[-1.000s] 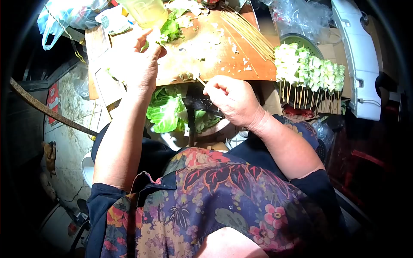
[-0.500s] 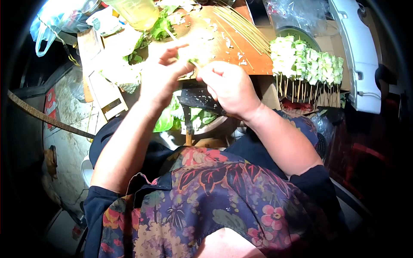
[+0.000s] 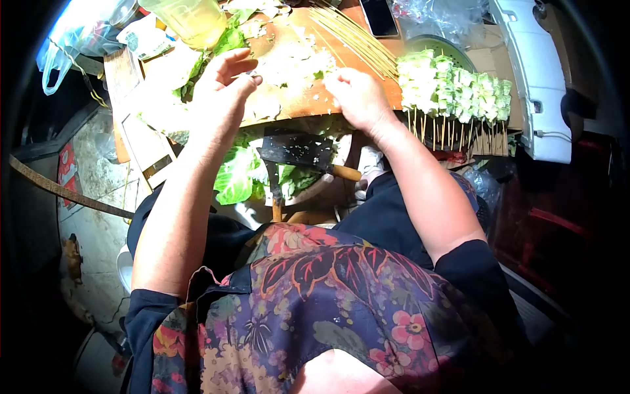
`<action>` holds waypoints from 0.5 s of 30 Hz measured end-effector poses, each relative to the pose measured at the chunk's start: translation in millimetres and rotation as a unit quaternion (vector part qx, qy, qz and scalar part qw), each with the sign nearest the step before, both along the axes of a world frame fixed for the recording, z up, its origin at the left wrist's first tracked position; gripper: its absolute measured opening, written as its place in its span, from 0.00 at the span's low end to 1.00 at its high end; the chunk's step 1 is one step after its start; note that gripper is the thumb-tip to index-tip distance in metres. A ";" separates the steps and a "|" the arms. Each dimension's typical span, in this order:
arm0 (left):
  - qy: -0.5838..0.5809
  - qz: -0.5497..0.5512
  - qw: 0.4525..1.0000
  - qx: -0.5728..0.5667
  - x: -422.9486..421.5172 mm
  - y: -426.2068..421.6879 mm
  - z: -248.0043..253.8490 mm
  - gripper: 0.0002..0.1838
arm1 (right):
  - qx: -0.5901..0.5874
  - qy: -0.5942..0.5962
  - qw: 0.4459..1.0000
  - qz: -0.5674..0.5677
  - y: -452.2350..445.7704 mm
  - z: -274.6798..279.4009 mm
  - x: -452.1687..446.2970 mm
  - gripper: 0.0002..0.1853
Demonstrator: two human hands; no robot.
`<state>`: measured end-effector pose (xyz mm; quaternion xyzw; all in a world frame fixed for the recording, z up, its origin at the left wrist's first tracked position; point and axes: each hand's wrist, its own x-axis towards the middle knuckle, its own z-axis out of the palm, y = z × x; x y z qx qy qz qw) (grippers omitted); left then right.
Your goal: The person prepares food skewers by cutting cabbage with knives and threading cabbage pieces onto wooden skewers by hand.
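My left hand (image 3: pixel 226 88) is raised over the left part of the orange board (image 3: pixel 302 98), thumb and fingers apart, with nothing visible between them. Over the board's right part is my right hand (image 3: pixel 354 95), its fingertips bent together beside pale leaf pieces (image 3: pixel 318 65); what they pinch, if anything, is too small to name. Behind it lies a bundle of thin wooden sticks (image 3: pixel 354 39). Skewers threaded with pale green leaf pieces (image 3: pixel 453 88) stand in a row at the right. Below the board rest a cleaver (image 3: pixel 298 150) and green leaves (image 3: pixel 236 174).
A yellowish clear container (image 3: pixel 193 23) stands at the back left, near plastic bags (image 3: pixel 82 36). A phone (image 3: pixel 379 16) lies at the back. At the right are a green colander (image 3: pixel 440 49) and a long white object (image 3: pixel 531 79).
My hands came together over the board, then moved apart. The thin stick seen earlier in my right hand no longer shows there. The whole view has shifted slightly, and the cleaver's handle now shows.
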<state>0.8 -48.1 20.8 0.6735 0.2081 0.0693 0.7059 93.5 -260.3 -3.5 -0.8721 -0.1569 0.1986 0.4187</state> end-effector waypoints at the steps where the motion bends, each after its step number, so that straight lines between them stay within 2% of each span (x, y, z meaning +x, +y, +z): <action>1: 0.006 0.007 1.000 0.016 -0.3 2.7 1.7 0.24 | -0.011 0.014 1.000 -0.007 -8.1 -16.0 12.5 0.14; 5: 0.017 0.016 1.000 0.011 -4.9 11.5 0.0 0.23 | -0.205 -0.127 0.970 -0.043 -35.9 -40.1 39.6 0.13; 7: 0.017 0.015 1.000 0.007 -8.1 14.8 -0.5 0.23 | -0.260 -0.114 0.956 -0.076 -45.9 -40.3 48.4 0.18; 9: 0.022 0.020 1.000 -0.003 -11.6 16.5 1.6 0.23 | -0.341 -0.161 0.922 -0.090 -46.3 -38.8 49.4 0.20; 12: 0.018 0.030 0.999 -0.007 -17.9 18.2 10.6 0.22 | -0.315 -0.242 0.917 -0.034 -32.1 -32.9 37.1 0.24; 15: 0.002 0.035 0.999 -0.036 -22.7 22.8 14.2 0.21 | -0.260 -0.183 0.947 0.035 -14.4 -48.0 14.3 0.29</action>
